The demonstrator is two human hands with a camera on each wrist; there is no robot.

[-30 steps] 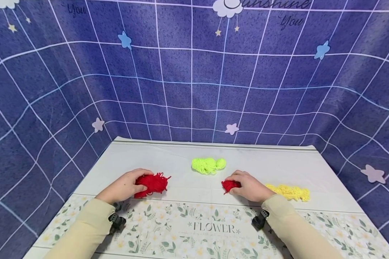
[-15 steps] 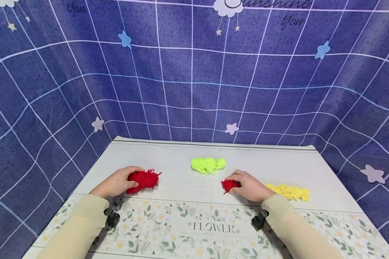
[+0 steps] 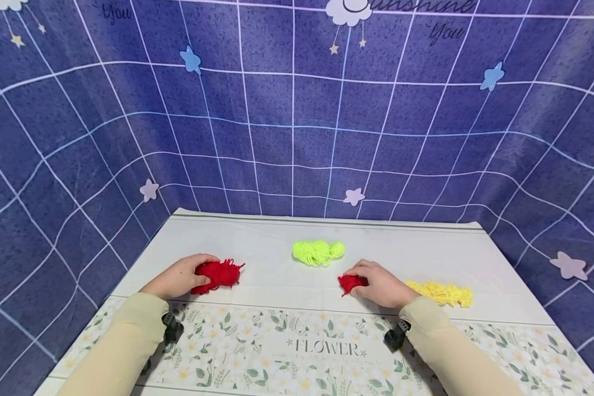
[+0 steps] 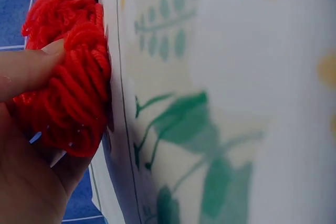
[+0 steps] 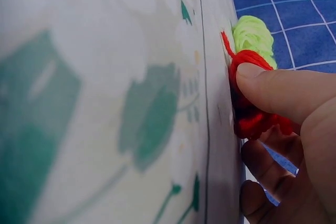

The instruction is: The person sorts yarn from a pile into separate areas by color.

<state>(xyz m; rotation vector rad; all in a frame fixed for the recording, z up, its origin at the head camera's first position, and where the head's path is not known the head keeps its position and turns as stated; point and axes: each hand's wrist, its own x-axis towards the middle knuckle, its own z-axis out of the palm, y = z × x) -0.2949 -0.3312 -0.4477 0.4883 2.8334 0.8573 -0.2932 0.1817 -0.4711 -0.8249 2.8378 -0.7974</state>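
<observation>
On the left of the table, my left hand (image 3: pixel 180 276) grips a large skein of red yarn (image 3: pixel 223 273); in the left wrist view the thumb presses into the strands of the red skein (image 4: pixel 79 82). Right of centre, my right hand (image 3: pixel 378 283) pinches a smaller bundle of red yarn (image 3: pixel 350 283), mostly covered by the fingers. The right wrist view has the thumb on top of the small red bundle (image 5: pixel 247 93), with fingers curled beneath. Both pieces of yarn lie at the tabletop.
A neon green yarn skein (image 3: pixel 314 253) lies at the back middle. Yellow yarn (image 3: pixel 447 294) lies beside my right wrist. The white table (image 3: pixel 272 231) has a floral printed band in front, and a blue grid curtain (image 3: pixel 297 143) hangs around its back and sides.
My left hand has shifted left with the large red skein, mostly in the first half second, then barely. The right hand and its small red bundle have stayed put.
</observation>
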